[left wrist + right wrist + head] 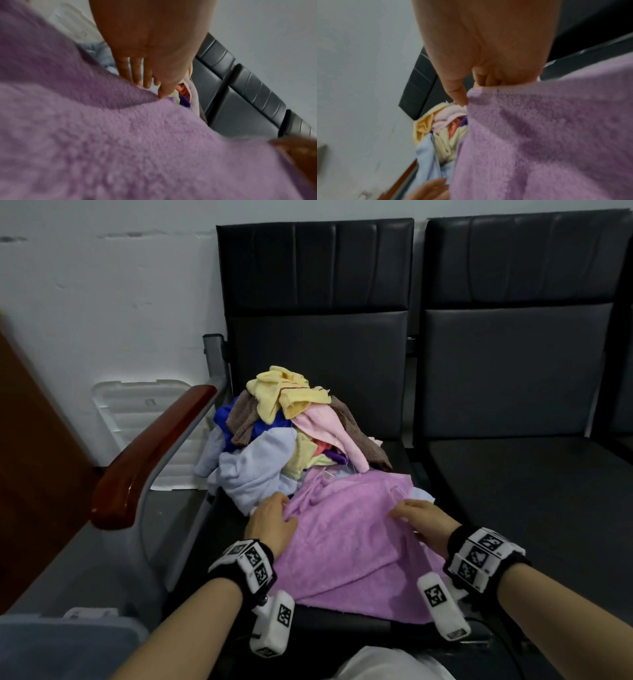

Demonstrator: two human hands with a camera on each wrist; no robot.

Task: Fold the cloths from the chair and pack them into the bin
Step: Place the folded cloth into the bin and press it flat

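Purple cloth (346,546) lies closest, spread over the front of the chair (394,364) seat, and both hands are on it. It is the biggest cloth here. It looks fluffy like a towel, with bumps and folds, and one edge hangs over the seat front, below the wrists.

My guess is that it is soft, light and floppy. It will not break or slip, but it will sag if held in the middle. The best places to hold it look like the two far corners, just past the fingertips, so it can be pulled flat and folded.

Past the fingers sits the pile (284,436) of other cloths, all scrunched up: yellow on top, then pink, brown, dark blue and pale blue. It touches the far edge of the purple cloth.

To the left of the left fingers is a red-brown armrest (150,457). A white lid (137,409) leans on the wall behind it. I cannot tell for sure where the bin is.

Left hand (270,525) rests on the cloth's left edge with fingers fairly straight and close together, holding nothing. Right hand (421,520) is on the right side. Its fingers (486,78) curl down behind a cloth fold, but I cannot tell if they pinch it.
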